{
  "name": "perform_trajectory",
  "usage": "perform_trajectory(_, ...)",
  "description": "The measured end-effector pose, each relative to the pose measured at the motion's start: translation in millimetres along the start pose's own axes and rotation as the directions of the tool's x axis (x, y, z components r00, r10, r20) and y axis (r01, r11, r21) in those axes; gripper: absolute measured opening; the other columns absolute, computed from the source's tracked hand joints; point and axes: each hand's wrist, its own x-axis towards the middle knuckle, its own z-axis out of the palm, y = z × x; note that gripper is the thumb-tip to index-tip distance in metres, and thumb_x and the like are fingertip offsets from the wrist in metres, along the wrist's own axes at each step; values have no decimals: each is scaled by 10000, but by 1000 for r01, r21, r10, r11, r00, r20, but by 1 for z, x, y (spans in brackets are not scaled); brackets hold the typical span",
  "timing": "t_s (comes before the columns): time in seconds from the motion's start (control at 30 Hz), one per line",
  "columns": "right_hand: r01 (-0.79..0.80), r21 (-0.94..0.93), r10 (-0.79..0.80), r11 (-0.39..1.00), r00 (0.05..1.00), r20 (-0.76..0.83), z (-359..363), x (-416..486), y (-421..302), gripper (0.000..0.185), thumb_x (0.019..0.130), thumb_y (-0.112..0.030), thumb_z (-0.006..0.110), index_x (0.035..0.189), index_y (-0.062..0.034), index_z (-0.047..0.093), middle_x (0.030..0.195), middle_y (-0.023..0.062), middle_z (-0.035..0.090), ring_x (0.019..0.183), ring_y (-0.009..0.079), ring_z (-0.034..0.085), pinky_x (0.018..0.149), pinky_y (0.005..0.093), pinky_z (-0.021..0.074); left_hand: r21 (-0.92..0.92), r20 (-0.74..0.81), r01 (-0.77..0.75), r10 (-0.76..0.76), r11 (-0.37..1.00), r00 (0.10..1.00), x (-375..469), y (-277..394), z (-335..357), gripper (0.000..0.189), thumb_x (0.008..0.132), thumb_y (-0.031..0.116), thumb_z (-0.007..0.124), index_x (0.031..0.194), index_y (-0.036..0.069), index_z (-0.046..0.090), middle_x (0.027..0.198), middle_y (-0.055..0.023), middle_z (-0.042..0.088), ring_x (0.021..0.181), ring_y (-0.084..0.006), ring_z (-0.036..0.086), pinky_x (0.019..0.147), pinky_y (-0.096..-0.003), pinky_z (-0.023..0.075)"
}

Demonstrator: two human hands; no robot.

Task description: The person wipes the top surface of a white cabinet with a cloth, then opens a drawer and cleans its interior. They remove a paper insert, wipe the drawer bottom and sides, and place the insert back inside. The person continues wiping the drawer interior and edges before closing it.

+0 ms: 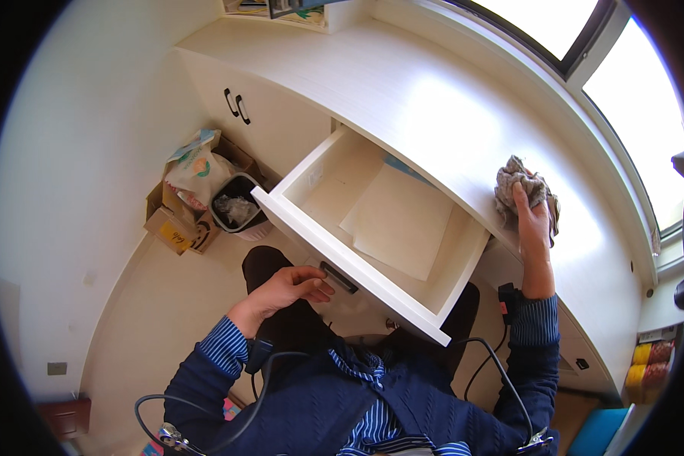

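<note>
A crumpled grey cloth is gripped in my right hand, above the right part of the white desktop. In front of me a white drawer is pulled out. Pale sheets, apparently paper, lie on its bottom, and a blue flat item shows at its back edge. My left hand is beside the drawer's black handle, fingers loosely bent and holding nothing. Whether its fingertips touch the handle, I cannot tell.
Left of the drawer, a waste bin with crumpled plastic stands on the floor beside cardboard boxes and a plastic bag. The window borders the desk's far right side. Black cables run near both my arms.
</note>
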Motion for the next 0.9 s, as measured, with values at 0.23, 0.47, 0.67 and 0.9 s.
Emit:
perform_trajectory(0.23, 174, -109, -141, 979, 955, 260, 37, -11, -63, 447, 958, -160, 616, 1375, -69, 486, 1180, 81, 608, 1085, 150, 591, 937, 296, 506, 193, -445, -127, 202, 973, 872, 4, -13, -39, 459, 953, 154, 648, 1334, -46, 486, 1042, -125, 677, 907, -186, 686, 743, -290, 568)
perform_trajectory(0.47, 407, -283, -217, 868, 825, 522, 116, -2, -97, 487, 921, -130, 630, 1389, -82, 505, 1248, 86, 553, 1091, 214, 578, 961, 333, 491, 432, -568, -252, 478, 866, 670, 15, 0, -61, 596, 912, 175, 708, 1416, 33, 423, 1273, -128, 560, 1190, -245, 570, 932, -369, 517)
perform_trajectory(0.67, 416, -199, -152, 887, 671, 726, 202, 1, -109, 494, 898, -153, 661, 1374, -166, 528, 1249, 129, 619, 1093, 266, 624, 955, 391, 511, 492, -543, -332, 582, 805, 605, 23, 13, -69, 612, 918, 205, 711, 1437, 83, 411, 1428, -111, 436, 1329, -258, 456, 1000, -418, 477)
perform_trajectory(0.9, 593, -151, -199, 791, 482, 853, 304, 1, -102, 443, 843, -239, 690, 1264, -127, 607, 1070, 168, 696, 963, 325, 675, 884, 389, 524, 376, -526, -339, 500, 862, 688, 24, 21, -73, 547, 922, 165, 699, 1402, 61, 458, 1339, -121, 530, 1304, -257, 475, 997, -391, 489)
